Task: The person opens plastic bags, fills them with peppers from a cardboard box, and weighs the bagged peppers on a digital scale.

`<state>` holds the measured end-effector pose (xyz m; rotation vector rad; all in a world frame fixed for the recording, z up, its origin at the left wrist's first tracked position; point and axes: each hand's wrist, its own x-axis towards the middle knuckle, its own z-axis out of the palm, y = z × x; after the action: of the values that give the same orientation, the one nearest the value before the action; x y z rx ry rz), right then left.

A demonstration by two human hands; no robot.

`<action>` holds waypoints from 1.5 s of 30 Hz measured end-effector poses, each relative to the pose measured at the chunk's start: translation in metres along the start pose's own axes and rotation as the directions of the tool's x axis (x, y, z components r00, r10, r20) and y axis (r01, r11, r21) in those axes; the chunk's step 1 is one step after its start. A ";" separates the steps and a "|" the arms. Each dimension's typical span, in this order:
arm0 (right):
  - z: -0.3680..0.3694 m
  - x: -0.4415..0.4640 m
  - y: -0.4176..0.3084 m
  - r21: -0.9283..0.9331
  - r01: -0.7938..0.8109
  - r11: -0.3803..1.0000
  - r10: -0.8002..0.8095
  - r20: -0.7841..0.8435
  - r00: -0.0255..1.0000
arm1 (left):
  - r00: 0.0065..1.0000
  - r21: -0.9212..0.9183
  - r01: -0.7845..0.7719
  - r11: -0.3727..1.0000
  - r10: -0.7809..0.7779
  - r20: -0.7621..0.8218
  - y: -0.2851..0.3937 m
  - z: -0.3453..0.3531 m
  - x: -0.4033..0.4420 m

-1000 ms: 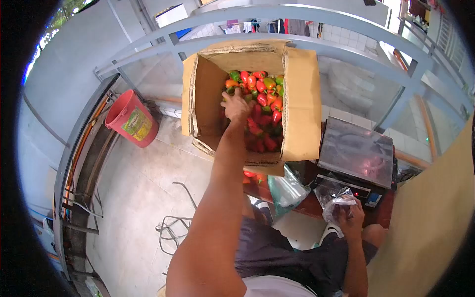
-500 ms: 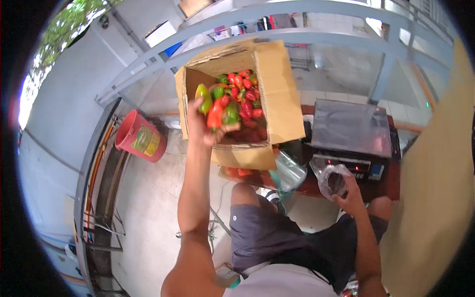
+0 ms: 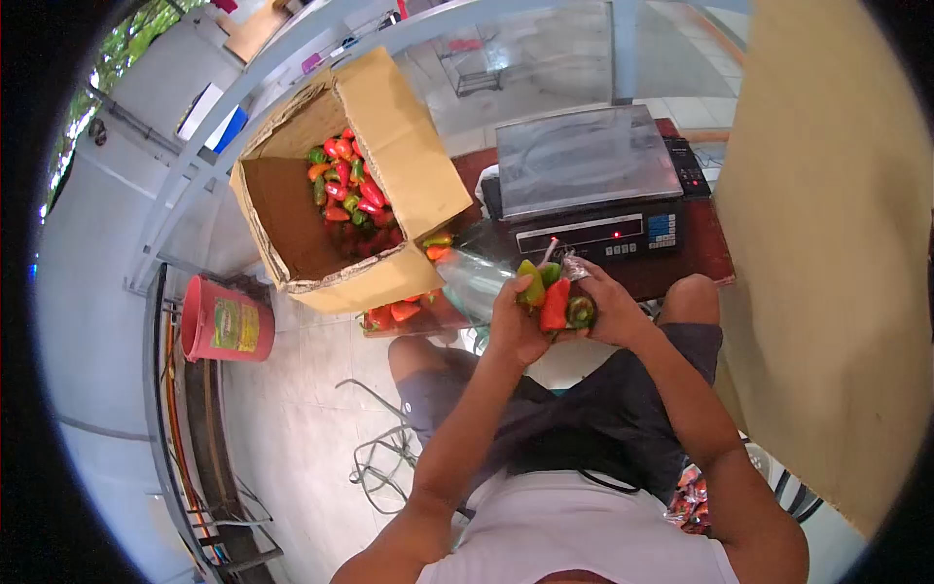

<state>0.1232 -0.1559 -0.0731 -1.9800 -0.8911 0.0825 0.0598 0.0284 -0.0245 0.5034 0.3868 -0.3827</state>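
Note:
My left hand (image 3: 518,329) is closed around a few green and red peppers (image 3: 555,304) in front of my lap. Close against them, my right hand (image 3: 615,308) grips a clear plastic bag (image 3: 574,267), partly hidden by the peppers and fingers. I cannot tell whether any pepper is inside the bag. To the left, an open cardboard box (image 3: 292,216) contains many red and green peppers (image 3: 355,185). Just beyond my hands stands a digital scale (image 3: 589,161) with red lights on its display.
A stack of clear plastic bags (image 3: 472,282) lies beside the box, with loose peppers (image 3: 404,310) near it. A red bucket (image 3: 226,319) stands at left. Green strapping (image 3: 384,453) lies tangled on the floor. A large cardboard sheet (image 3: 827,243) rises at right.
My left hand has come out of the box with peppers and met my right hand over my lap. The view has shifted to the right.

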 end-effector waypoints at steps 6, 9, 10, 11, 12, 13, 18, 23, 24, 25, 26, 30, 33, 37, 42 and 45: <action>-0.007 0.001 0.000 0.108 -0.227 0.968 0.235 -0.067 0.970 | 0.875 0.197 -0.478 0.856 0.483 0.027 -0.030 -0.021 0.047; -0.003 -0.001 0.006 0.087 -0.239 0.967 0.249 -0.120 0.961 | 0.788 0.519 -0.516 0.682 0.615 -0.025 -0.046 -0.017 0.050; -0.004 0.000 0.007 0.095 -0.240 0.966 0.251 -0.128 0.960 | 0.762 0.649 -0.482 0.588 0.647 -0.019 -0.046 -0.015 0.045; -0.004 0.000 0.005 0.105 -0.239 0.965 0.251 -0.133 0.959 | 0.744 0.726 -0.461 0.510 0.668 0.003 -0.044 -0.012 0.041; -0.006 0.005 0.004 0.112 -0.232 0.966 0.246 -0.139 0.959 | 0.722 0.792 -0.439 0.425 0.691 0.029 -0.043 -0.010 0.041; -0.005 0.008 0.005 0.090 -0.235 0.968 0.246 -0.145 0.958 | 0.703 0.849 -0.403 0.341 0.709 0.049 -0.044 -0.009 0.040; -0.007 0.012 0.001 0.155 -0.255 0.954 0.272 -0.097 0.957 | 0.705 0.904 -0.420 0.078 0.655 0.271 -0.031 -0.030 0.060; 0.014 0.000 0.016 0.083 -0.349 0.933 0.355 -0.071 0.932 | 0.816 0.924 -0.269 -0.273 0.445 0.369 -0.018 -0.024 0.039; 0.015 -0.002 0.015 0.087 -0.344 0.935 0.350 -0.066 0.934 | 0.844 0.923 -0.285 -0.260 0.388 0.370 -0.016 -0.023 0.033; 0.014 -0.005 0.014 0.089 -0.340 0.936 0.346 -0.062 0.936 | 0.868 0.922 -0.301 -0.245 0.329 0.371 -0.013 -0.021 0.025; 0.015 -0.009 0.012 0.116 -0.348 0.930 0.357 -0.069 0.932 | 0.890 0.921 -0.315 -0.229 0.266 0.370 -0.013 -0.018 0.018; 0.025 -0.020 0.002 0.118 -0.329 0.937 0.342 -0.117 0.932 | 0.881 0.917 -0.236 -0.322 0.327 0.341 -0.022 -0.017 0.005; 0.011 -0.014 -0.007 0.134 -0.422 0.897 0.431 -0.048 0.901 | 0.873 0.941 -0.329 -0.082 0.354 0.336 -0.026 -0.023 0.006; 0.003 -0.011 -0.024 -0.022 -0.270 0.963 0.268 -0.085 0.960 | 0.909 0.963 -0.270 0.009 0.332 0.252 -0.017 -0.027 0.007; -0.001 0.006 -0.056 0.097 -0.234 0.967 0.238 -0.033 0.971 | 0.929 0.883 0.076 -0.462 0.356 0.106 0.002 0.000 -0.004; -0.037 0.031 -0.074 0.190 -0.249 0.950 0.234 0.097 0.967 | 0.913 0.909 -0.004 -0.417 0.370 0.174 0.039 0.047 -0.035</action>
<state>0.1192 -0.1407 0.0141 -1.8964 -0.6539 0.3743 0.0592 0.0441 0.0438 2.5227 0.0155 -0.1645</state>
